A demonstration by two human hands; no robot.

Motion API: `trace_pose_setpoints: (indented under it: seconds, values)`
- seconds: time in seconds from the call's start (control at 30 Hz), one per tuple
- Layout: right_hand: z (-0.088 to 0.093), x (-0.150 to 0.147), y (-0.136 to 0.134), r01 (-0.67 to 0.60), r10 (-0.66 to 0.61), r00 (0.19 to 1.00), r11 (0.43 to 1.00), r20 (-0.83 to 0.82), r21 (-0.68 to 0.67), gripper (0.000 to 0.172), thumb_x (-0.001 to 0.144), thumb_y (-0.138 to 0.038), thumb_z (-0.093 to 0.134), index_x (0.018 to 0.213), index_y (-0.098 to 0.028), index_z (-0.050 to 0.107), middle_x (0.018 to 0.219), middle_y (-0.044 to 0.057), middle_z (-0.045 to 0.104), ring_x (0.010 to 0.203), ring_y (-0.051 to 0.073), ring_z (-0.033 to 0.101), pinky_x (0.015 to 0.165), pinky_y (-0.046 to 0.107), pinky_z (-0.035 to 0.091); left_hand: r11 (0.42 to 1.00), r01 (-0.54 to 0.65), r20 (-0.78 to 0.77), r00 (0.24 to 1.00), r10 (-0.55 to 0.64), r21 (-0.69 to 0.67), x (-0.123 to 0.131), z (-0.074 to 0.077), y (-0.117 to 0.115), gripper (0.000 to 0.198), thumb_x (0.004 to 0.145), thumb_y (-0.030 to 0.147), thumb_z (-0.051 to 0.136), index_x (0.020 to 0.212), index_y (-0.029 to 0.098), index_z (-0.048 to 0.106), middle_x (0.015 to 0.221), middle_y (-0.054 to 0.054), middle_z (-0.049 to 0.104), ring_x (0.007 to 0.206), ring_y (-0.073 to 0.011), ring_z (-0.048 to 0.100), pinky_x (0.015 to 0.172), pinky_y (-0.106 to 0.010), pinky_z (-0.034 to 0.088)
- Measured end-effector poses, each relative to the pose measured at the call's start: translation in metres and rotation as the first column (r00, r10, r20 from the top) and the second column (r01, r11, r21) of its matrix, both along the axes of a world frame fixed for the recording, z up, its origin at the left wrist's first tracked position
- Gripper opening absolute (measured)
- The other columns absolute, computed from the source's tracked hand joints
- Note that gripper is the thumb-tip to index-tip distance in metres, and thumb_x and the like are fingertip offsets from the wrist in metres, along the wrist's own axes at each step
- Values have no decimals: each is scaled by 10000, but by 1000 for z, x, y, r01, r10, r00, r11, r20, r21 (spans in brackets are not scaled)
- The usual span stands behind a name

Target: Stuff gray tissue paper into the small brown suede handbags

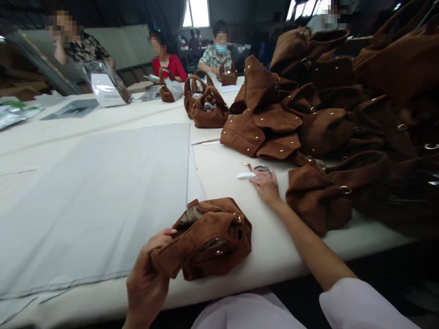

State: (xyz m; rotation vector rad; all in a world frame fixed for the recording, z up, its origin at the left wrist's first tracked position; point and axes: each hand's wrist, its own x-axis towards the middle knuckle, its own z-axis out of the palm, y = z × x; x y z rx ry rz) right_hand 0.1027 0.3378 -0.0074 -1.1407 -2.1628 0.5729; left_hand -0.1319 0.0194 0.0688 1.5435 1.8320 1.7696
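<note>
Handbag (212, 230) rests at the edge of the table (270, 249), clasped in my closed left hand (148, 269); my right hand (266, 186) reaches a white strip (244, 175), grip impossible to tell.

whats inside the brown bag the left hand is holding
A patch of shiny lining shows at the opening of the bag in the left hand. Its brown folds cover the rest, so anything deeper inside stays hidden.
</note>
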Motion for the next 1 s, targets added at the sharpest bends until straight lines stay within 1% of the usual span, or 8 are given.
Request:
trace_pose_setpoints:
  seconds: [0.13, 0.27, 0.37, 0.47, 0.57, 0.77, 0.87, 1.0]
  values:
    - [12, 17, 5, 197, -197, 979, 980, -49, 10, 226, 855, -100, 540, 921, -89, 756, 1344, 223, 590, 1337, 412, 421, 1127, 727, 92, 999, 4, 66, 998, -2, -35, -3, -4, -2, 285, 852, 107, 652, 1122, 190, 609, 1134, -71, 648, 1144, -186, 609, 984, -263, 521]
    - [47, 13, -50, -136, 121, 980, 987, -156, -88, 267, 914, -336, 618, 1129, -218, 723, 1267, 66, 665, 1219, 216, 581, 1125, 390, 405, 980, 198, 41, 979, -197, -28, 8, -1, 10, 208, 886, 72, 555, 1053, 196, 572, 1046, -66, 623, 1198, -203, 565, 1034, -316, 483]
    - [63, -2, -93, -511, 367, 851, 745, -377, -428, 398, 913, -427, 643, 1270, -251, 652, 1348, 48, 616, 1273, 208, 555, 1128, 363, 412, 959, 283, -26, 959, -284, -17, 20, 3, 18, 223, 886, 28, 495, 1020, 198, 552, 1004, -65, 603, 1213, -214, 545, 1087, -387, 443]
    - [64, -14, -107, -610, 301, 790, 482, -535, -629, 471, 862, -430, 707, 1267, -196, 651, 1339, 85, 627, 1255, 256, 573, 1117, 415, 421, 952, 305, -60, 950, -305, -7, 27, 9, 22, 239, 876, 8, 487, 1013, 195, 545, 1006, -72, 604, 1216, -214, 543, 1079, -382, 448]
    - [61, -20, -104, -646, 299, 763, 322, -573, -692, 614, 783, -395, 793, 1328, -186, 603, 1300, 98, 653, 1184, 282, 617, 1052, 439, 466, 949, 315, -86, 946, -311, 26, 28, 17, 24, 223, 878, 13, 499, 997, 196, 549, 972, -66, 612, 1182, -208, 563, 1068, -366, 457]
    - [64, -32, -106, -631, 311, 776, 371, -549, -681, 561, 745, -385, 802, 1245, -164, 679, 1248, 109, 677, 1183, 321, 608, 1005, 406, 470, 965, 259, -201, 945, -259, -26, 19, 22, 38, 237, 890, 64, 509, 1051, 227, 571, 1035, -63, 635, 1158, -201, 597, 1025, -316, 501]
    - [65, -39, -109, -608, 268, 793, 417, -548, -676, 423, 773, -392, 759, 1112, -139, 751, 1131, 117, 726, 1121, 357, 638, 951, 419, 487, 983, 105, -225, 965, -137, -152, 20, 2, 49, 338, 878, 124, 496, 1185, 251, 555, 1261, -90, 584, 1209, -219, 587, 992, -323, 529]
    - [57, -45, -114, -630, 179, 768, 379, -615, -678, 433, 756, -396, 762, 1112, -150, 756, 1104, 116, 734, 1032, 317, 668, 888, 382, 493, 981, -99, -261, 964, 52, -167, 38, -30, 57, 581, 784, 230, 594, 1351, 243, 465, 1498, -133, 419, 1365, -328, 459, 1062, -496, 479]
